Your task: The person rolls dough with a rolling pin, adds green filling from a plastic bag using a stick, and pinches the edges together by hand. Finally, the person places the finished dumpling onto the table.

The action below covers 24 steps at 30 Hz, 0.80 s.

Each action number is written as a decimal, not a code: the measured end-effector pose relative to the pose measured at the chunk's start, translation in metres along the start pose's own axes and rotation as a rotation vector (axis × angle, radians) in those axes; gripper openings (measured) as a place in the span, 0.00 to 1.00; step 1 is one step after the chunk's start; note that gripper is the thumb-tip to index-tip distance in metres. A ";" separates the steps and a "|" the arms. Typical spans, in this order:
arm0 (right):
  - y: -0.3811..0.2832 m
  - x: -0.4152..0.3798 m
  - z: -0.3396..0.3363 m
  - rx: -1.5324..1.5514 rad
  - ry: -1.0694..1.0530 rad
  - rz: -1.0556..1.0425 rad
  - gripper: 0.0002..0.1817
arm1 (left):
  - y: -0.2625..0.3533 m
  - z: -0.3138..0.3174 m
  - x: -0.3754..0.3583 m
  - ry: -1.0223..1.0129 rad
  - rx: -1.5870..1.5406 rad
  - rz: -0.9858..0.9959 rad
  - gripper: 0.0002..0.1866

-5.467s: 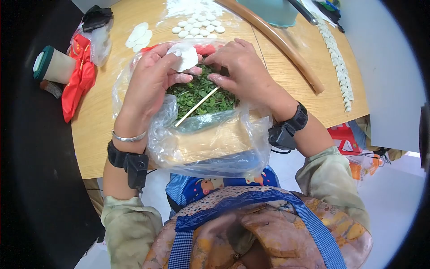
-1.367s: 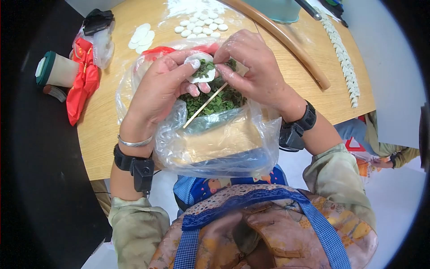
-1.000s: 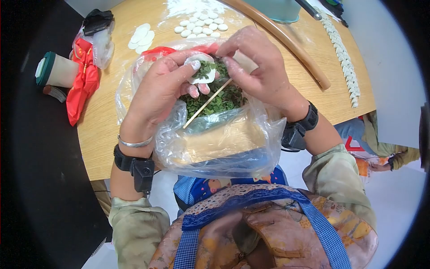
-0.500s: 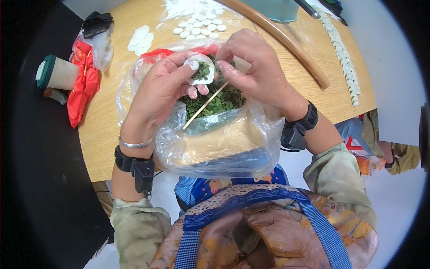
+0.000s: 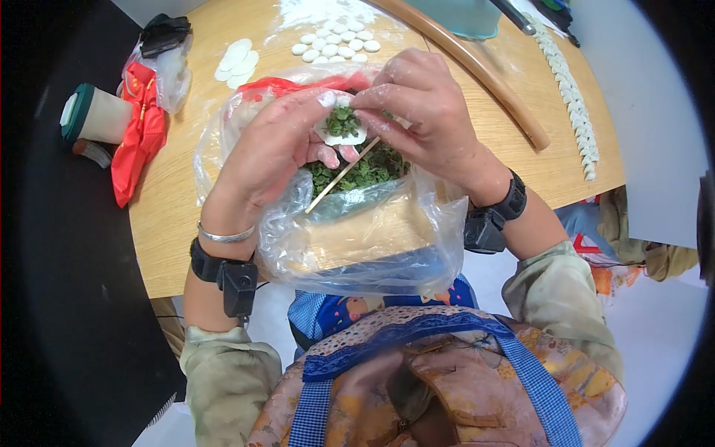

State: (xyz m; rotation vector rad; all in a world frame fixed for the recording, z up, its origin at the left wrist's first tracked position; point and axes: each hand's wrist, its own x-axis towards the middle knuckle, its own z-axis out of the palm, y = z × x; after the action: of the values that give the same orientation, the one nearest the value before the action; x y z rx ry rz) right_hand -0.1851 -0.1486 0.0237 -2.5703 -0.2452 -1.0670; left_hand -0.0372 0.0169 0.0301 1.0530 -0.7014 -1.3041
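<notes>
You see a white wrapper (image 5: 344, 130) with dark green filling (image 5: 357, 170) at upper centre, inside a clear bag (image 5: 357, 246). Upper left holds a red bag (image 5: 134, 134) and a cream cup (image 5: 93, 115) with a green lid. The table (image 5: 171, 216) is pale wood. Bottom centre, your apron (image 5: 447, 387) shows blue gingham straps over a brown floral print.

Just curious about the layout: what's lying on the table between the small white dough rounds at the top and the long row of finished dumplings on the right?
In the head view, a long curved wooden rod lies between the dough rounds and the row of dumplings, with bare wooden table beside it.
</notes>
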 end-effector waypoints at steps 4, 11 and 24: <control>0.002 -0.002 0.005 -0.022 0.008 -0.048 0.10 | -0.001 0.004 0.000 0.031 0.060 -0.007 0.18; 0.002 0.003 -0.001 0.023 0.019 -0.065 0.13 | -0.002 -0.003 0.001 0.045 0.054 0.053 0.18; -0.004 0.000 0.007 0.102 0.003 -0.022 0.08 | -0.003 0.001 0.001 0.003 0.090 0.048 0.15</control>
State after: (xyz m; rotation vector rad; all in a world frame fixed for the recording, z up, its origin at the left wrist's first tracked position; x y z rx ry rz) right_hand -0.1814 -0.1416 0.0200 -2.4809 -0.3199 -1.0381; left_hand -0.0392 0.0160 0.0275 1.1042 -0.7843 -1.2388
